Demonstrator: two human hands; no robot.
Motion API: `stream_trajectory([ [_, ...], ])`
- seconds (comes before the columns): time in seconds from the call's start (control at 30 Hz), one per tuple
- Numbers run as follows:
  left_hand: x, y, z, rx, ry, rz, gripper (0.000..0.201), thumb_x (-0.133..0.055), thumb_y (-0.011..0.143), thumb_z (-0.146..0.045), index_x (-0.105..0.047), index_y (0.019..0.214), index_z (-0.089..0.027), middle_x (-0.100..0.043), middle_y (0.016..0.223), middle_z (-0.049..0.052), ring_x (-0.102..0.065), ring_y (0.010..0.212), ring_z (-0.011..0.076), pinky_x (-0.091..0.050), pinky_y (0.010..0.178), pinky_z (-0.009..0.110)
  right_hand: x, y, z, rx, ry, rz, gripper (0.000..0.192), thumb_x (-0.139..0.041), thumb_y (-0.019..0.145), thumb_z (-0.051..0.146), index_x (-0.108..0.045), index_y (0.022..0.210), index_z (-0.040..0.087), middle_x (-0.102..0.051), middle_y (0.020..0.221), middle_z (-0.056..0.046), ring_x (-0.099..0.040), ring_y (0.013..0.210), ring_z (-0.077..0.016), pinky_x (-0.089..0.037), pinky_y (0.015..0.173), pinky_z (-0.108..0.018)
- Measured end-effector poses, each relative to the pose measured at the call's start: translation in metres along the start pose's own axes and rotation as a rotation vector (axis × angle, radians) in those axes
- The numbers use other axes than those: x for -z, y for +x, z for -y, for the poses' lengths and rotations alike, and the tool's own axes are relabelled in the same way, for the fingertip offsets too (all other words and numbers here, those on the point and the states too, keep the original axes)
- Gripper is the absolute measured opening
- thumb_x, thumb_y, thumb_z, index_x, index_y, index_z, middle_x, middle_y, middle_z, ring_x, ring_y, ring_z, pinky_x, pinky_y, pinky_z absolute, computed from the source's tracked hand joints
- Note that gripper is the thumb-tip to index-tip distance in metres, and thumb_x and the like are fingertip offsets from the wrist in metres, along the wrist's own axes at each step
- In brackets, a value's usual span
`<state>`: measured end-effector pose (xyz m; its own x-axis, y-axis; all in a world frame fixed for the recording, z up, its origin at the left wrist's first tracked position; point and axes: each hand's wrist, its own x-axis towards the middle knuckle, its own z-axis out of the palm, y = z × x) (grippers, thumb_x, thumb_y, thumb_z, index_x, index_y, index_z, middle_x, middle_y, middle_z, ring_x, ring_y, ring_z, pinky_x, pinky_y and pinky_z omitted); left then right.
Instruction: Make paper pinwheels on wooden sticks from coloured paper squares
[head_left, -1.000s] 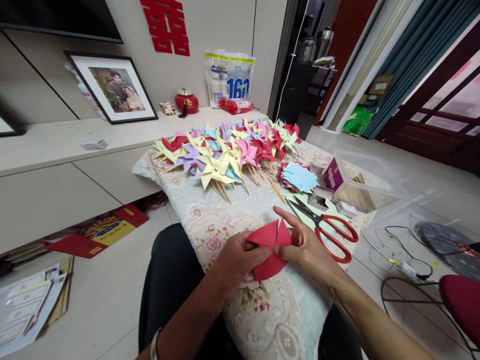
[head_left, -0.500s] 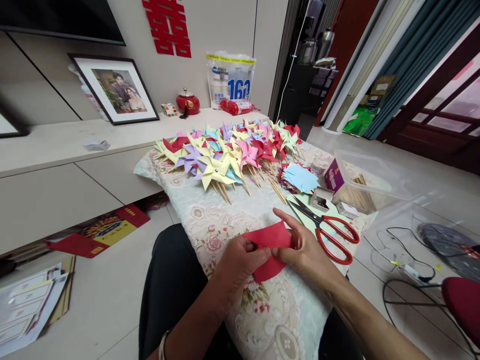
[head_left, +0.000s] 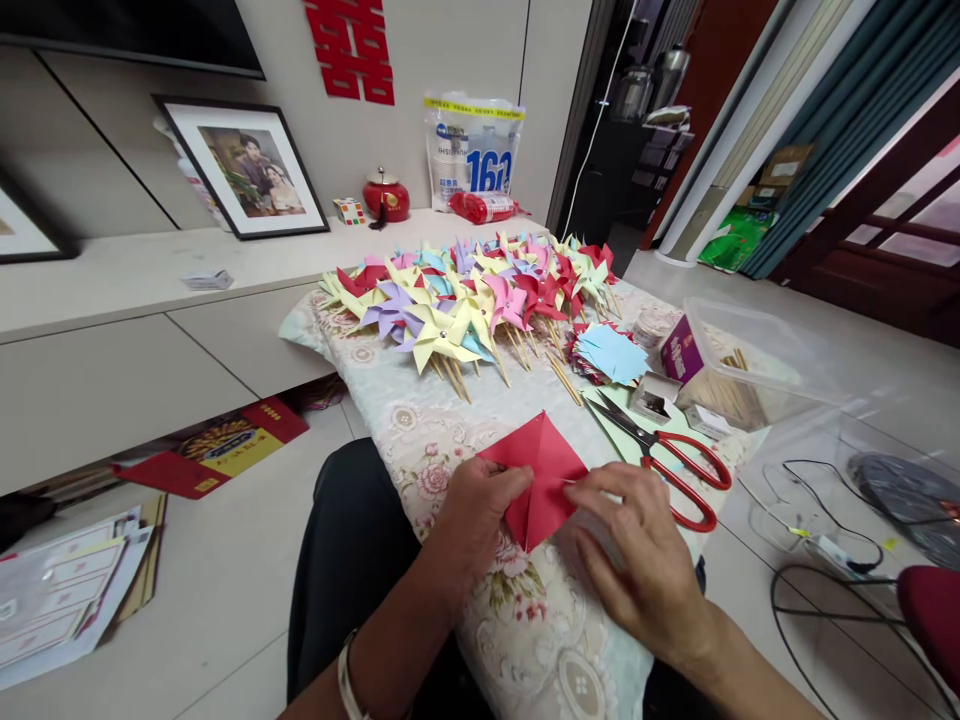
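Observation:
A square of red paper (head_left: 551, 450) is spread out near the front of the cloth-covered table, one corner pointing away from me. Slits and crease lines run in from its corners. My left hand (head_left: 476, 505) grips its left side, thumb on top and fingers underneath. At its right corner, my right hand (head_left: 637, 550) touches the paper with its fingertips, while the thumb stands apart below. Scissors with red handles (head_left: 660, 450) lie partly spread just beyond my right hand, on a pale green sheet (head_left: 611, 425).
Many colourful paper pinwheels (head_left: 442, 335) on sticks cover the table's far part. To their right are a stack of cut paper (head_left: 611, 355), a small open box (head_left: 652, 397) and a clear plastic bin (head_left: 757, 345) with sticks. A floral cloth (head_left: 427, 430) covers the table.
The red paper has gone from bent between both hands to opened flat. My right hand has moved from gripping its right side to touching the right corner. The view has shifted slightly.

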<state>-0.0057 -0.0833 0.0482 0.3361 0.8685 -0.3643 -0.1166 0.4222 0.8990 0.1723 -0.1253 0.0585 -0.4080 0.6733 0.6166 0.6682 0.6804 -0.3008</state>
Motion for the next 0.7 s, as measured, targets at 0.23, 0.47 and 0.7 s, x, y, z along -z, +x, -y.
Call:
stream_trajectory([
  [0.23, -0.006, 0.002, 0.001, 0.021, -0.156, -0.12, 0.019, -0.067, 0.07, -0.032, -0.056, 0.06, -0.02, -0.058, 0.055, 0.0, -0.058, 0.059, 0.0159, -0.046, 0.056, 0.027, -0.006, -0.008, 0.004, 0.144, -0.114, 0.095, 0.027, -0.05, 0.089, -0.002, -0.065, 0.108, 0.012, -0.064, 0.1, -0.012, -0.053, 0.103, -0.0286, -0.034, 0.084, -0.047],
  [0.47, -0.011, 0.0, 0.006, -0.023, -0.272, -0.119, 0.019, -0.07, 0.063, -0.027, -0.055, 0.054, -0.019, -0.052, 0.05, -0.003, -0.049, 0.05, 0.0117, -0.04, 0.051, 0.025, -0.007, -0.003, 0.008, 0.088, -0.042, 0.06, 0.016, -0.055, 0.09, 0.005, -0.067, 0.097, 0.013, -0.061, 0.088, -0.009, -0.053, 0.089, -0.0259, -0.031, 0.078, -0.045],
  [0.7, -0.015, -0.002, 0.011, -0.037, -0.357, -0.111, 0.014, -0.069, 0.061, -0.021, -0.057, 0.055, -0.018, -0.05, 0.049, -0.005, -0.046, 0.048, 0.0108, -0.038, 0.051, 0.025, -0.006, 0.006, 0.014, -0.138, 0.1, 0.02, 0.018, -0.051, 0.092, 0.01, -0.064, 0.082, 0.016, -0.056, 0.08, -0.006, -0.05, 0.08, -0.0228, -0.03, 0.071, -0.04],
])
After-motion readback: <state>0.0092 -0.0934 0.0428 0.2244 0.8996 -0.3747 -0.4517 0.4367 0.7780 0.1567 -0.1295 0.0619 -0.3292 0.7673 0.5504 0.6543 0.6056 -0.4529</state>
